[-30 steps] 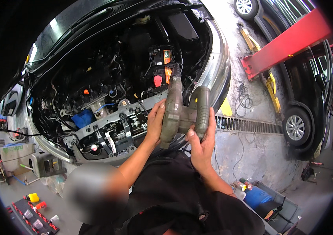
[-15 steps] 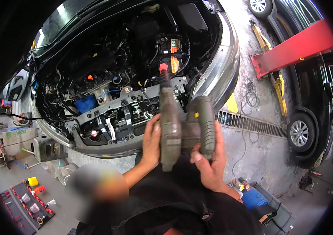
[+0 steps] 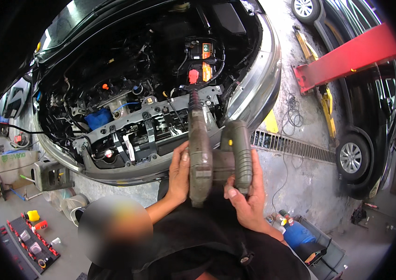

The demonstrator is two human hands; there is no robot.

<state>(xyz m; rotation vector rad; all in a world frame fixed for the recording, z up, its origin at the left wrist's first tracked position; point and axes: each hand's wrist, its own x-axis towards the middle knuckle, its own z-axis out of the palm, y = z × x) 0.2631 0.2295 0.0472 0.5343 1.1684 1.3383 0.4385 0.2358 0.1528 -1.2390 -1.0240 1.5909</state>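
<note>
A car stands with its engine bay exposed; a red beam slants right of it. At the car's front edge is a grey-green power tool. The right hand is wrapped around its handle; the left hand touches its body, grip unclear.

Head view — looking down (wide fisheye)

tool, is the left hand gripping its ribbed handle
No, the right hand holds the tool by that handle, while the left hand is at its long body.
</note>
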